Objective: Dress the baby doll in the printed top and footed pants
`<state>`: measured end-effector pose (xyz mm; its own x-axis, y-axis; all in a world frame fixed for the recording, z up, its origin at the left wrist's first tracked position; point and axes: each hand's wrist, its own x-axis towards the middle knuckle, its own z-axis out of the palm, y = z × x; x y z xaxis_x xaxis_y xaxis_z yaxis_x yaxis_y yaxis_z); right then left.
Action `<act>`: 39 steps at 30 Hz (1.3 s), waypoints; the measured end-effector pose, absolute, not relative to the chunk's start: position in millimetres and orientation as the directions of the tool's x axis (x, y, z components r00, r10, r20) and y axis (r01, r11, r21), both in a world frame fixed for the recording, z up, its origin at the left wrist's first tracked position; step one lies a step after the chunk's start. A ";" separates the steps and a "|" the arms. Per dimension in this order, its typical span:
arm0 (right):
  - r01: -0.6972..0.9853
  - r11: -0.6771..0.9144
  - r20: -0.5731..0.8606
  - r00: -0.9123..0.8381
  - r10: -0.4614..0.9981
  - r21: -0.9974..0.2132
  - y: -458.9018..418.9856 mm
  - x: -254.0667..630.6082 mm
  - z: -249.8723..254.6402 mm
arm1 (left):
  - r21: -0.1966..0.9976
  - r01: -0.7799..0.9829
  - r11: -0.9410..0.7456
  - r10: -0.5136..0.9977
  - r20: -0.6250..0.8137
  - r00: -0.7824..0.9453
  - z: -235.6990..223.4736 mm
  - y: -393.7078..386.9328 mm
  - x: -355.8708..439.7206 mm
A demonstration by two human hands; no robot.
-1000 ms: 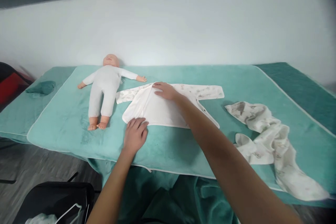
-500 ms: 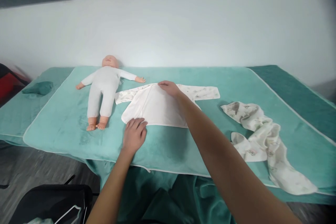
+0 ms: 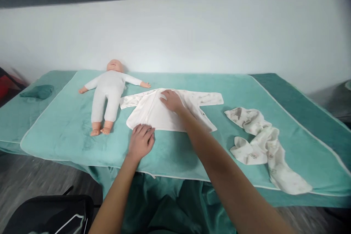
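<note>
A white baby shirt (image 3: 164,119) with patterned long sleeves lies spread out on the green bed cover (image 3: 63,131). My left hand (image 3: 141,142) rests at its lower left hem, fingers stretched out over the edge. Near the neckline, my right hand (image 3: 171,99) lies on the front panel with its fingers apart; my forearm crosses the cloth and hides part of it. To the left, a baby doll (image 3: 109,84) in a white bodysuit lies on its back, arms spread, one hand close to the shirt's left sleeve.
Crumpled patterned baby pants (image 3: 264,140) lie on the right of the cover. A small green pillow (image 3: 38,91) is at the far left. A black chair (image 3: 52,212) stands at the lower left, and a white wall (image 3: 175,36) rises behind the bed.
My right hand has slid slightly left and down from the neckline edge onto the front panel. My left hand stays at the hem. The view has shifted slightly.
</note>
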<state>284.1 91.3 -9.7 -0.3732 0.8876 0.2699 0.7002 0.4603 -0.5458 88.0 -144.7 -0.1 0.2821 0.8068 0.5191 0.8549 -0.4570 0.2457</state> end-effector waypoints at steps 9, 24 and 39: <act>0.776 0.615 0.190 -0.589 0.785 -0.138 6.1 278.2 -5.2 | 0.268 0.875 -0.403 0.811 0.548 0.205 -5.2 -142.8 84.5; 0.549 0.737 0.287 -0.689 0.666 -0.394 -85.6 332.9 6.7 | 0.568 0.756 -0.325 0.802 0.589 -0.098 -11.1 -143.5 75.3; 0.848 0.469 0.327 -0.383 0.864 -0.246 -131.8 390.3 1.4 | 0.261 0.936 -0.235 0.851 0.521 0.068 -2.2 -143.8 84.0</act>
<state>390.3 -131.8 1.4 -0.3827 0.8639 0.3275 0.8483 0.4690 -0.2460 84.0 -143.8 -2.2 0.0678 0.8509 0.5209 0.9363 -0.2346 0.2613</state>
